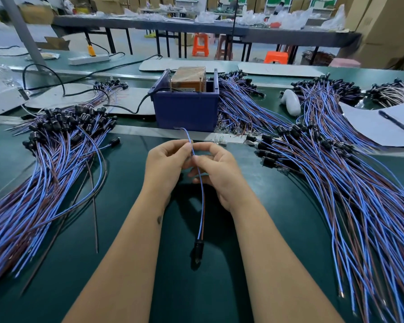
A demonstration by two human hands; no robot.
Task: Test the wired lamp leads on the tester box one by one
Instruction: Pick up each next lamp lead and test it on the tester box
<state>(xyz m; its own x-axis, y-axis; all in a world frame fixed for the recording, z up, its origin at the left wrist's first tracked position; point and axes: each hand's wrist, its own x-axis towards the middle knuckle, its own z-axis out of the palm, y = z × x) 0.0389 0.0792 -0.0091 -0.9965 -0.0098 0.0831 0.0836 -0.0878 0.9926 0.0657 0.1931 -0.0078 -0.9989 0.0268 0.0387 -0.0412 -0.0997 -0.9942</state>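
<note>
Wire bundles (359, 206) cut off at edges

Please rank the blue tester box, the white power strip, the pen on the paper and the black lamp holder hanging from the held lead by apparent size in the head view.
1. Blue tester box.
2. White power strip.
3. Pen and black lamp holder: too alike to rank; the holder is nearer the camera.

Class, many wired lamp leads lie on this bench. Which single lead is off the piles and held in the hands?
The lead in the middle: both hands, left hand and right hand, pinch its wire ends, and its black lamp holder hangs toward the viewer. All others lie in heaps.
</note>
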